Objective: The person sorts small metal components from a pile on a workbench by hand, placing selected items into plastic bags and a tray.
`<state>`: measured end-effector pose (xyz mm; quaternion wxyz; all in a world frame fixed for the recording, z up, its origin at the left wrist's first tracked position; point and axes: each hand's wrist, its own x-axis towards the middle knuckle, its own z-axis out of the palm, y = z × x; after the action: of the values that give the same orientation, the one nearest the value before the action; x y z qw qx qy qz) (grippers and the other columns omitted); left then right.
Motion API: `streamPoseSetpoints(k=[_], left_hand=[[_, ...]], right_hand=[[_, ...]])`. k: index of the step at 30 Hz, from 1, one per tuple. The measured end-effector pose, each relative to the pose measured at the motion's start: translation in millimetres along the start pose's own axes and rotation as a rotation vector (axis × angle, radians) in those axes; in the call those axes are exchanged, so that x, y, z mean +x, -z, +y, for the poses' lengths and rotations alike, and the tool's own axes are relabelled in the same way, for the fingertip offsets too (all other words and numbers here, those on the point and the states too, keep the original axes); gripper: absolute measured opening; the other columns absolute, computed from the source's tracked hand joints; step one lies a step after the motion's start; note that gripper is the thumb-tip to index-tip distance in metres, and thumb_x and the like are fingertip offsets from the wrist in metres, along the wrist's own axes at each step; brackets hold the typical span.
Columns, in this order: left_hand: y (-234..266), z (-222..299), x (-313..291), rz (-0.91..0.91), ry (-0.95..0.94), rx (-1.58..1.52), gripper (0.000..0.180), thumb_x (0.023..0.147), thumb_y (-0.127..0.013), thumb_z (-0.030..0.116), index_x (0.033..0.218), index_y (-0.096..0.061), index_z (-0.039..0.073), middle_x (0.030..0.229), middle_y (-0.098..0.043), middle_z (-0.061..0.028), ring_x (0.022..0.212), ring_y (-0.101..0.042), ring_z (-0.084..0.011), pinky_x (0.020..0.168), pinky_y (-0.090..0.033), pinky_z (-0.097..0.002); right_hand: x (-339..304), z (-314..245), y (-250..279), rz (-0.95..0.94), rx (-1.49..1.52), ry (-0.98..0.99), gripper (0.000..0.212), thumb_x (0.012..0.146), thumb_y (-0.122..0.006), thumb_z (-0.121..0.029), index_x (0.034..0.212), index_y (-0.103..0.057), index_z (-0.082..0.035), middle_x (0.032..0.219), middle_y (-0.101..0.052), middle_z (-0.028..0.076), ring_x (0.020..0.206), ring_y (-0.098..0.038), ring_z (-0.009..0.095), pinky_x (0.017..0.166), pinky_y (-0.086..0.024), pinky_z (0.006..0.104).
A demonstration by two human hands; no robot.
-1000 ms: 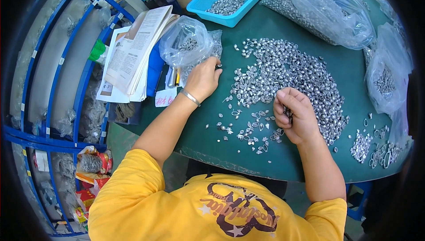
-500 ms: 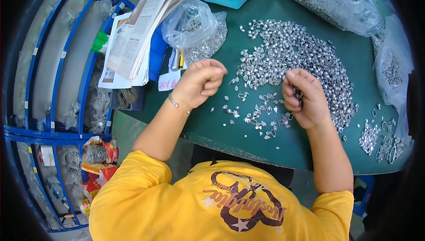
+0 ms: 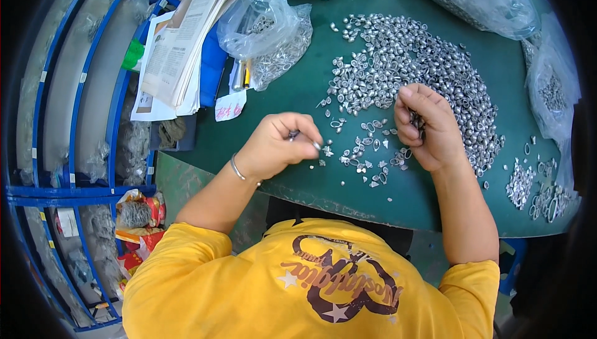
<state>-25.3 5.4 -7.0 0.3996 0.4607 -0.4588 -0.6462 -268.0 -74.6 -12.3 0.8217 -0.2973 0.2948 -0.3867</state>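
Pinching a small bead (image 3: 317,146) between thumb and finger of the left hand (image 3: 273,147), near-left of the metal pile (image 3: 423,53); clutching dark pieces (image 3: 418,123) in the curled right hand (image 3: 436,129), closer to the pile.

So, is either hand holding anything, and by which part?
The right hand is curled around metal pieces; the left hand seems to pinch a small piece at its fingertips. Which part of each is gripped cannot be told.

The left hand (image 3: 278,146) pinches a small silvery piece (image 3: 317,146); the right hand (image 3: 430,126) curls around dark pieces (image 3: 416,123) near a metal heap (image 3: 404,59), green table (image 3: 283,101) beneath.
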Motion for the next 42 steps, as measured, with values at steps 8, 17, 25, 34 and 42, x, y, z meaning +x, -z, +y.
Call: streamPoseSetpoints(k=[8, 17, 25, 34, 42], left_hand=[[3.2, 34.0, 48.6, 0.178, 0.057, -0.151, 0.011, 0.085, -0.053, 0.014, 0.085, -0.055, 0.003, 0.059, -0.039, 0.0029, 0.052, -0.037, -0.0059, 0.040, -0.027, -0.0175], [-0.7, 15.4, 80.7, 0.131, -0.361, 1.193, 0.012, 0.068, -0.070, 0.011, 0.079, -0.067, 0.007, 0.069, -0.057, -0.0091, 0.064, -0.057, -0.0243, 0.060, -0.044, -0.0307], [-11.5, 18.3, 74.5, 0.003, -0.273, 0.618, 0.012, 0.067, -0.069, -0.001, 0.078, -0.064, 0.001, 0.070, -0.048, 0.0028, 0.060, -0.041, -0.0050, 0.055, -0.035, -0.0175], [0.6, 5.8, 73.8, -0.282, 0.014, -0.462, 0.018, 0.083, -0.058, 0.006, 0.100, -0.053, 0.002, 0.086, -0.050, -0.0060, 0.053, -0.035, -0.0039, 0.044, -0.029, -0.0154], [4.6, 12.8, 74.6, -0.346, 0.081, -0.664, 0.016, 0.086, -0.052, 0.008, 0.100, -0.052, 0.001, 0.086, -0.047, -0.0071, 0.053, -0.033, -0.0032, 0.043, -0.027, -0.0133]], right_hand=[[0.3, 0.3, 0.5, 0.006, 0.018, -0.016, 0.013, 0.084, -0.056, -0.016, 0.077, -0.052, -0.006, 0.061, -0.048, 0.001, 0.043, -0.037, 0.005, 0.036, -0.023, 0.0171], [-0.2, -0.6, -0.7, 0.003, 0.055, -0.028, 0.012, 0.084, -0.056, -0.014, 0.077, -0.053, -0.005, 0.062, -0.049, 0.002, 0.043, -0.038, 0.006, 0.036, -0.023, 0.0173], [1.1, -0.2, 2.7, 0.021, 0.046, -0.043, 0.012, 0.084, -0.056, -0.015, 0.078, -0.053, -0.004, 0.062, -0.049, 0.002, 0.043, -0.038, 0.006, 0.036, -0.023, 0.0172], [-0.1, -0.4, 0.0, 0.026, 0.063, -0.049, 0.013, 0.085, -0.054, -0.014, 0.078, -0.052, -0.003, 0.062, -0.049, 0.003, 0.043, -0.038, 0.007, 0.036, -0.024, 0.0178], [1.2, 0.3, -0.1, 0.027, 0.055, -0.061, 0.014, 0.086, -0.053, -0.015, 0.078, -0.052, -0.003, 0.062, -0.049, 0.003, 0.043, -0.038, 0.007, 0.036, -0.024, 0.0179]])
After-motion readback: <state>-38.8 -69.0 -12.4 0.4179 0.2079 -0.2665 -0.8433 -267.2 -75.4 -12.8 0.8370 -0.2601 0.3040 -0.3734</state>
